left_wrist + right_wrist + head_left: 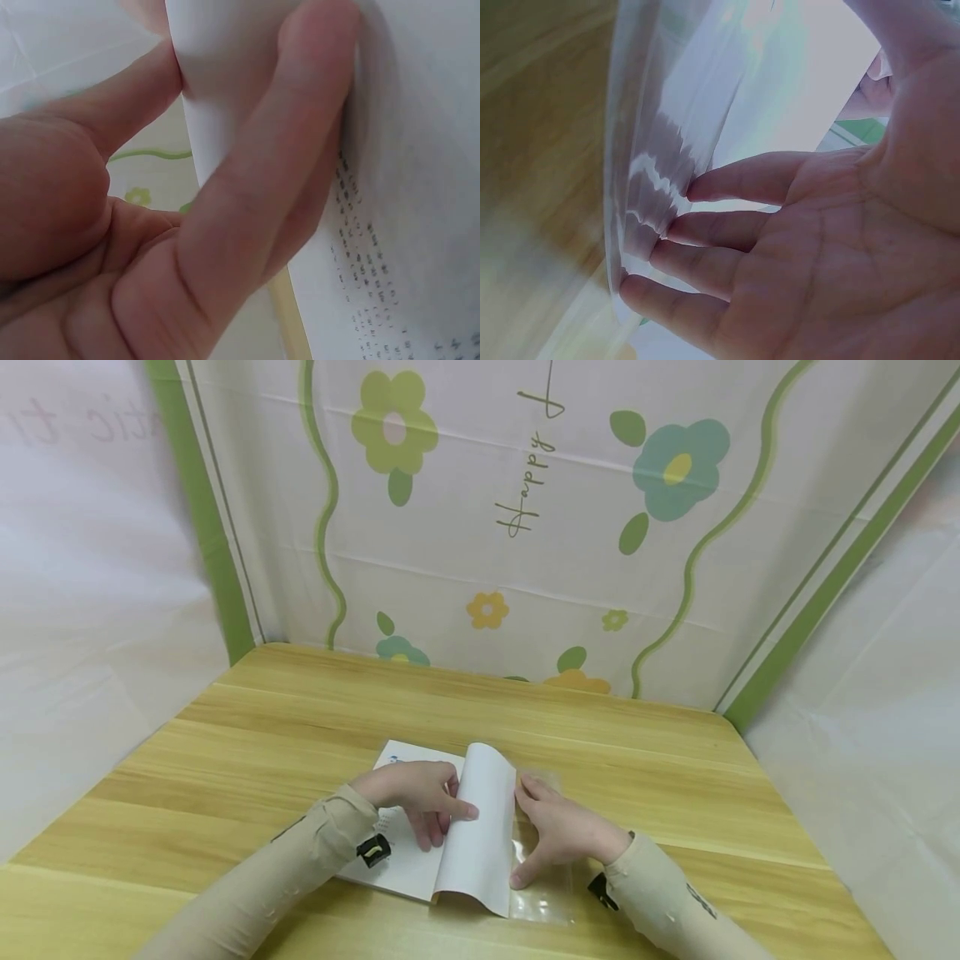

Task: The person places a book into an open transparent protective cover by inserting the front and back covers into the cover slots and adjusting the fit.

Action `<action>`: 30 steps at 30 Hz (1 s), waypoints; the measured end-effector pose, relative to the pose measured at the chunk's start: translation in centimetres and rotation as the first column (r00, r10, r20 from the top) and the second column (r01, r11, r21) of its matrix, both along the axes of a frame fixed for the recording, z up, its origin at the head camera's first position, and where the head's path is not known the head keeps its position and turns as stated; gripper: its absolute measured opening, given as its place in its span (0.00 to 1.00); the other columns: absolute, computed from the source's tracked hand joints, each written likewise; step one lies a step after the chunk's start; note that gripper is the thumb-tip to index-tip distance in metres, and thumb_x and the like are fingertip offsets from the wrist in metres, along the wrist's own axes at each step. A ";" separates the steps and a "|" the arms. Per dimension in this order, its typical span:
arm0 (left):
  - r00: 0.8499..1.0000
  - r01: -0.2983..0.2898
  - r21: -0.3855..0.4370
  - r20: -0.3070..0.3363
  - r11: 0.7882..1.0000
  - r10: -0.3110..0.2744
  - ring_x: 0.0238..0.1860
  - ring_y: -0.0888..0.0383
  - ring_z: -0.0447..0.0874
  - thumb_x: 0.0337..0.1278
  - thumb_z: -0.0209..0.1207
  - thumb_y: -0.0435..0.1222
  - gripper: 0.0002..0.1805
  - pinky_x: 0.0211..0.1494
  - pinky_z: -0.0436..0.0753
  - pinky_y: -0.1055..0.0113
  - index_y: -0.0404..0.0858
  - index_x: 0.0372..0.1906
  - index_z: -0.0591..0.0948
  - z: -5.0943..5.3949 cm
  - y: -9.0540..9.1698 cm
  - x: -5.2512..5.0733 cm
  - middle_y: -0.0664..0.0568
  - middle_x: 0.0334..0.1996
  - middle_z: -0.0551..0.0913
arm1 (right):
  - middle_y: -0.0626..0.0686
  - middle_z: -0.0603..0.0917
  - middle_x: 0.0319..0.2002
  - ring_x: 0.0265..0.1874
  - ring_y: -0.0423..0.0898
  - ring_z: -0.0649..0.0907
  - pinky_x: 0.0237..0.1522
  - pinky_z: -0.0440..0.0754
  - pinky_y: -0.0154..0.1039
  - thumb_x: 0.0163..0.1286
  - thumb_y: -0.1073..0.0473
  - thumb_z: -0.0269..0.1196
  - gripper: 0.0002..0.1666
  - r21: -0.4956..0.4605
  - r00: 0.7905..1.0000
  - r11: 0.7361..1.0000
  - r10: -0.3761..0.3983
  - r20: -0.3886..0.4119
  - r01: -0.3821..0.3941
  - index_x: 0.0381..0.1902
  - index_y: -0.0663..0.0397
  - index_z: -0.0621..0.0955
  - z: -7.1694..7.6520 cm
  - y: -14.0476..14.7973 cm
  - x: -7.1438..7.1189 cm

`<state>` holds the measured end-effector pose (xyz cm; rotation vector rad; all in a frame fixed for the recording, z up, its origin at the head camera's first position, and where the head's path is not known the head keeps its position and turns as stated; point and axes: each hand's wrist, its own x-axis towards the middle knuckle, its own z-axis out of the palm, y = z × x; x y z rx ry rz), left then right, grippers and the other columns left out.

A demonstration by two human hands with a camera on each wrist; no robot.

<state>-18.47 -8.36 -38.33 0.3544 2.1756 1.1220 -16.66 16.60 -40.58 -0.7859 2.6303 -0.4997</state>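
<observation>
A book (401, 864) lies open on the wooden table, with small print visible on its page in the left wrist view. Its white cover or leaf (487, 852) stands curled up along the middle. My left hand (420, 789) pinches this white sheet, thumb on one side and fingers on the other, as the left wrist view shows. To the right, a clear plastic sleeve (543, 906) extends past the white sheet's edge. My right hand (562, 831) touches the clear plastic with its fingers fairly straight and spread; in the right wrist view the fingertips (676, 227) rest against it.
The wooden table (645, 777) spreads around the book on all sides. A pale curtain (450, 543) with printed flowers hangs behind its far edge, and further white cloth (90, 610) hangs at both sides.
</observation>
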 end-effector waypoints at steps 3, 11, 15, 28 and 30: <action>1.000 -0.002 -0.012 -0.004 1.000 0.002 0.23 0.47 0.86 0.62 0.66 0.44 0.21 0.26 0.86 0.57 0.31 0.39 0.71 0.0 0.1 0.1 0.37 0.27 0.83 | 0.69 0.44 0.75 0.74 0.62 0.48 0.71 0.53 0.55 0.39 0.37 0.81 0.78 -0.008 1.000 1.000 -0.002 0.009 0.002 0.73 0.73 0.52 0.0 0.0 0.0; 1.000 -0.003 -0.009 -0.017 1.000 0.003 0.21 0.49 0.85 0.62 0.66 0.43 0.20 0.25 0.86 0.58 0.31 0.38 0.71 0.0 0.1 0.2 0.36 0.27 0.83 | 0.70 0.45 0.75 0.74 0.62 0.49 0.71 0.53 0.55 0.39 0.38 0.81 0.78 -0.021 1.000 1.000 -0.014 0.023 0.014 0.73 0.74 0.52 0.1 -0.1 0.1; 1.000 0.020 -0.023 -0.020 1.000 -0.020 0.21 0.49 0.85 0.60 0.67 0.43 0.21 0.25 0.86 0.58 0.31 0.40 0.71 0.1 0.0 0.3 0.37 0.26 0.84 | 0.70 0.44 0.75 0.74 0.62 0.49 0.71 0.52 0.55 0.38 0.39 0.81 0.78 -0.020 1.000 1.000 -0.014 0.022 0.015 0.73 0.75 0.52 0.1 -0.1 0.1; 0.999 0.043 -0.065 -0.006 0.997 -0.044 0.20 0.49 0.85 0.53 0.72 0.42 0.26 0.25 0.86 0.59 0.32 0.44 0.69 0.3 0.1 0.8 0.39 0.24 0.84 | 0.70 0.45 0.75 0.74 0.62 0.49 0.71 0.51 0.54 0.37 0.38 0.81 0.80 -0.014 1.000 1.000 -0.012 -0.001 0.012 0.73 0.76 0.51 0.0 -0.3 0.1; 0.999 0.035 -0.064 -0.001 0.997 -0.035 0.20 0.49 0.85 0.52 0.72 0.41 0.27 0.25 0.86 0.59 0.32 0.44 0.69 0.4 0.2 0.8 0.39 0.24 0.84 | 0.70 0.45 0.75 0.74 0.62 0.49 0.71 0.51 0.54 0.37 0.38 0.81 0.80 -0.012 1.000 1.000 -0.009 0.000 0.009 0.73 0.76 0.51 0.0 -0.3 0.1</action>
